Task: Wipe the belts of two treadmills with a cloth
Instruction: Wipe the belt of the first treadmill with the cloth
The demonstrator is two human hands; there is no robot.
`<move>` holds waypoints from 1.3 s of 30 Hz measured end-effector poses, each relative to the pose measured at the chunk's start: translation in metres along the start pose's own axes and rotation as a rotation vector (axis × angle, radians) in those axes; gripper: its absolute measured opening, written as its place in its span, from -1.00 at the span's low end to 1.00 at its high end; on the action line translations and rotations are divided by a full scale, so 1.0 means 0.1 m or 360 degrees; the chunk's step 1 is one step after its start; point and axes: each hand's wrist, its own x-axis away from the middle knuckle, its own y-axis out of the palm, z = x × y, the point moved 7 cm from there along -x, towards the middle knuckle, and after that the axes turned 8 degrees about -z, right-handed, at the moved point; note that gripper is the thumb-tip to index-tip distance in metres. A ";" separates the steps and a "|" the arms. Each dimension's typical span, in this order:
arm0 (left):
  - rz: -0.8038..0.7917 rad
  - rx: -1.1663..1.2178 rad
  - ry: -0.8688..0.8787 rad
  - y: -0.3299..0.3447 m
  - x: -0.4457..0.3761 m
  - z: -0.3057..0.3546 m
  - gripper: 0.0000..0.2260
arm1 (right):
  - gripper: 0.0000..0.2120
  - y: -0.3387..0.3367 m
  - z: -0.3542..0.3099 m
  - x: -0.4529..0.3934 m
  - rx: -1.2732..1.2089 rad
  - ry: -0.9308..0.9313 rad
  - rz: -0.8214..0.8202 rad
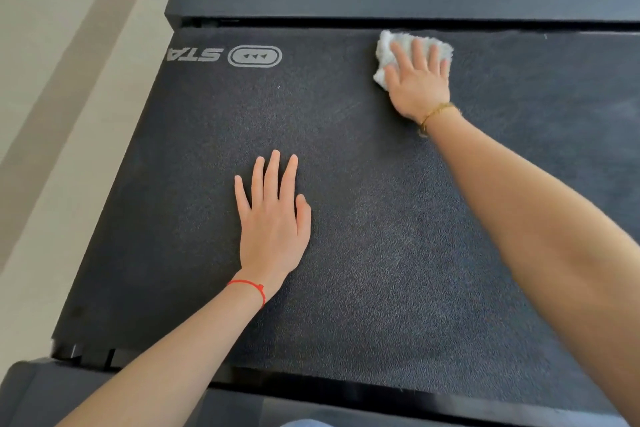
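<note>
Fingers (420, 52) of the right hand (419, 87) lie straight, pressing a white cloth (388, 48) onto the treadmill belt (381, 218) by its far edge; left hand (273, 218) rests flat, logo (225, 55) cut off.

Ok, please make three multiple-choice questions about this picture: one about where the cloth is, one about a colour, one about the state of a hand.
1. Where does the white cloth lie on the treadmill belt?
A. near the far edge, under the right hand
B. beside the left hand
C. on the floor

2. What colour is the string on the left wrist?
A. blue
B. red
C. green

3. How is the left hand?
A. curled round the cloth
B. made into a fist
C. flat on the belt, fingers straight

Answers:
1 A: the right hand presses the cloth by the belt's far edge.
2 B: the wrist string is red.
3 C: the left hand's palm lies flat, holding nothing.
</note>
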 end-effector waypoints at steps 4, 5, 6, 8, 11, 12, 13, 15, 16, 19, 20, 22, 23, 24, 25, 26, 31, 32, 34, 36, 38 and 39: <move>0.0012 0.0013 -0.0001 -0.01 -0.01 -0.01 -0.46 | -0.49 0.06 -0.64 -0.20 0.0137 -0.0192 -0.0053; 0.0012 0.0018 0.0002 -0.01 -0.01 -0.01 -0.46 | -0.48 0.12 -0.85 -0.15 0.0193 -0.0308 -0.0077; 0.0013 0.0024 0.0009 -0.01 -0.01 -0.01 -0.46 | -0.47 0.19 -1.06 -0.07 0.0247 -0.0430 -0.0095; 0.0018 0.0041 0.0025 -0.02 -0.01 -0.02 -0.46 | -0.47 0.35 -1.31 0.12 0.0309 -0.0619 -0.0133; 0.0020 0.0048 0.0030 -0.03 0.00 -0.03 -0.46 | -0.49 0.40 -1.13 0.21 0.0233 -0.0678 -0.0163; 0.0021 0.0046 0.0028 -0.03 0.00 -0.03 -0.46 | -0.49 0.35 -0.96 0.19 0.0224 -0.0625 -0.0117; 0.0018 0.0047 0.0026 -0.03 -0.01 -0.03 -0.46 | -0.49 0.28 -0.75 0.17 0.0218 -0.0537 -0.0066; 0.0012 0.0056 0.0018 -0.03 -0.01 -0.03 -0.45 | -0.49 0.13 -0.29 0.11 0.0147 -0.0303 -0.0025; 0.0016 0.0062 0.0011 -0.03 -0.01 -0.03 -0.45 | -0.50 0.08 -0.11 0.10 0.0091 -0.0206 -0.0032; 0.0023 0.0064 0.0007 -0.02 -0.01 -0.02 -0.45 | -0.50 0.05 -0.07 0.26 0.0061 -0.0199 -0.0068; 0.0030 0.0064 0.0004 -0.02 -0.01 -0.02 -0.46 | -0.51 0.08 -0.19 0.37 0.0122 -0.0290 -0.0061; 0.0040 0.0061 0.0003 -0.02 -0.01 -0.02 -0.46 | -0.50 0.23 -0.47 0.68 0.0239 -0.0505 -0.0067; 0.0042 0.0061 0.0006 -0.03 -0.01 -0.02 -0.46 | -0.50 0.33 -0.59 0.87 0.0276 -0.0603 -0.0080; 0.0044 0.0065 0.0010 -0.03 0.00 -0.02 -0.46 | -0.50 0.43 -0.69 1.06 0.0292 -0.0694 -0.0099; 0.0046 0.0073 0.0017 -0.03 0.00 -0.02 -0.46 | -0.49 0.51 -0.74 1.24 0.0271 -0.0769 -0.0127; 0.0047 0.0080 0.0026 -0.03 0.01 -0.02 -0.46 | -0.50 0.56 -0.73 1.38 0.0234 -0.0804 -0.0155; 0.0035 0.0123 0.0040 -0.02 0.01 -0.03 -0.49 | -0.51 0.32 0.08 1.40 0.0174 -0.0303 0.0007; 0.0036 0.0135 0.0039 -0.02 0.01 -0.03 -0.49 | -0.51 0.26 0.27 1.38 0.0097 -0.0159 -0.0007; 0.0041 0.0154 0.0035 -0.03 0.01 -0.02 -0.50 | -0.51 0.22 0.39 1.48 0.0009 -0.0074 -0.0062; 0.0051 0.0151 0.0035 -0.04 0.03 -0.01 -0.50 | -0.50 0.33 0.17 1.76 0.0153 -0.0273 -0.0062; 0.0060 0.0141 0.0035 -0.04 0.04 -0.01 -0.50 | -0.50 0.54 -0.16 2.19 0.0228 -0.0564 -0.0115; 0.0060 0.0138 0.0040 -0.04 0.04 -0.01 -0.50 | -0.49 0.66 -0.29 2.42 0.0222 -0.0669 -0.0165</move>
